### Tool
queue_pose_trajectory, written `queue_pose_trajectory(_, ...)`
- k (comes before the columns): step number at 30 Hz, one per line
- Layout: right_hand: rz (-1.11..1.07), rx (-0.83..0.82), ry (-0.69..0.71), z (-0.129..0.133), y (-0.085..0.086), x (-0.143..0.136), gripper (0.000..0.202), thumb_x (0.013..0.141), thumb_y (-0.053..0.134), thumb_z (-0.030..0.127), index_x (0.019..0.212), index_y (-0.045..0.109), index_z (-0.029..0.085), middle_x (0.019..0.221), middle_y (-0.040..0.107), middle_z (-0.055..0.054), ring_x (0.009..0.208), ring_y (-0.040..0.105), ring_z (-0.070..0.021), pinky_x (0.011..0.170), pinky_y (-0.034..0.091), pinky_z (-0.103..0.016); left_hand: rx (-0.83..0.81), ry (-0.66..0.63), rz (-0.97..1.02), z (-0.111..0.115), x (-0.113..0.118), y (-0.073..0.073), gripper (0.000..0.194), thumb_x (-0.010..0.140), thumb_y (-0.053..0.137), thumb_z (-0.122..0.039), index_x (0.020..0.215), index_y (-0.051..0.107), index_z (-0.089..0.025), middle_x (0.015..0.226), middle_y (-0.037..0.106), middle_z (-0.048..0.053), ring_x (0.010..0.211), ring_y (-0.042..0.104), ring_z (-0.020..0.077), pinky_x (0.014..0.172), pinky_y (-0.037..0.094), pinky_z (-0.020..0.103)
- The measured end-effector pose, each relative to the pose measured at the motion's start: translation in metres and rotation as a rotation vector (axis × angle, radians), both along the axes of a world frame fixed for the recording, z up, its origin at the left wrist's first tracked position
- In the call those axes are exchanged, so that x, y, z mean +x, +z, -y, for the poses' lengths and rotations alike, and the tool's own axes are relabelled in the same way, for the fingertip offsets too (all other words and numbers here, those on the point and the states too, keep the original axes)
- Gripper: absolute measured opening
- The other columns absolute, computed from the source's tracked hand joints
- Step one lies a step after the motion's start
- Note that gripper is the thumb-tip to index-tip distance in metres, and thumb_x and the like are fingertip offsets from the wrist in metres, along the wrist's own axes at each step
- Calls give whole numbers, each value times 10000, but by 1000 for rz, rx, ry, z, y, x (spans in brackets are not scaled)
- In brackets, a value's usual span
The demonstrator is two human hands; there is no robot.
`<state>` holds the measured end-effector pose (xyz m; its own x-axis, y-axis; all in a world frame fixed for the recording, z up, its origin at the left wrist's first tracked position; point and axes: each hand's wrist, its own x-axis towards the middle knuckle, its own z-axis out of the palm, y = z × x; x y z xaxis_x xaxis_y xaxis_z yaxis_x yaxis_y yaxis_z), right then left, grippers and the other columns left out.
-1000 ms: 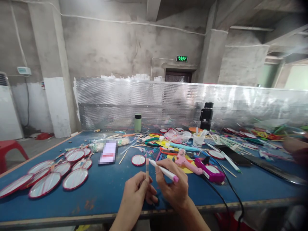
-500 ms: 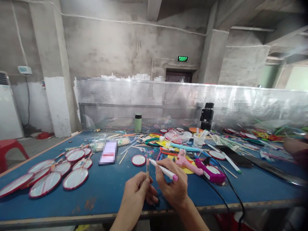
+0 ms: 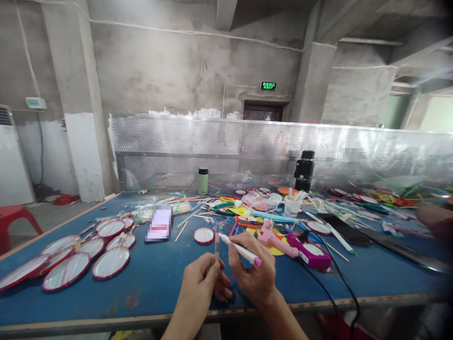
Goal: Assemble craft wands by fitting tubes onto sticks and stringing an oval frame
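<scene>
Pinched upright in my left hand (image 3: 201, 283) is a thin flat wooden stick (image 3: 217, 245), its upper part darker and reddish. My right hand (image 3: 253, 271) grips a white marker (image 3: 242, 250) with a pink end, like a pen. The marker's tip points left and meets, or nearly meets, the upper part of the stick. A small round red-rimmed mirror (image 3: 204, 235) lies on the table just beyond my left hand. Right of my right hand are a pink glue gun (image 3: 278, 240) and a purple boxy device (image 3: 309, 251).
Several red-rimmed discs (image 3: 67, 271) lie overlapped at the left of the blue table (image 3: 155, 288). A white cup of markers (image 3: 292, 206), a green bottle (image 3: 203, 182) and a black flask (image 3: 305, 171) stand farther back. Black cables (image 3: 327, 290) hang over the front edge. Another person's arm (image 3: 433, 215) shows at far right.
</scene>
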<state>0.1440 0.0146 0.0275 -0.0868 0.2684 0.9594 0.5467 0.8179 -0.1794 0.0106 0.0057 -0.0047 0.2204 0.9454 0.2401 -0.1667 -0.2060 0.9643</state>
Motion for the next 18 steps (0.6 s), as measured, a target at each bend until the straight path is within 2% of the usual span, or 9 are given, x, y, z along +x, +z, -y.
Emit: queue_pose_trajectory(18, 8, 3, -24, 2, 2, 0, 124, 836, 542, 81, 864, 601, 187, 708, 619, -4, 609, 576, -121, 593, 460, -240, 12, 4, -18, 1, 0, 0, 304, 837, 551, -453, 750, 544, -161, 598, 695, 52, 469, 662, 159, 449, 460, 215)
